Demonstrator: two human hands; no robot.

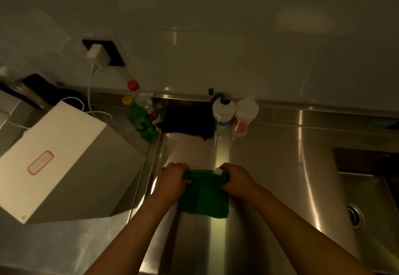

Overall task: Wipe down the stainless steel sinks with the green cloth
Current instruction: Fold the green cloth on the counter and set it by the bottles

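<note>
Cloth [204, 197] gripped along its far edge, with both hands curled round it: left hand [174, 177] on the left corner, right hand [235, 180] on the right, by a white tag [218, 171]. From the grip the cloth spreads back toward the person, over the flat drainboard [269, 166]; its held edge runs left to right. Basin [371, 199] lies well to the right, on the right hand's side, so wiping it likely calls for a rightward carry.

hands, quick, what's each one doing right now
Left hand: closed, gripping the left top corner of the green cloth.
Right hand: closed, gripping the cloth's right top corner.
</note>
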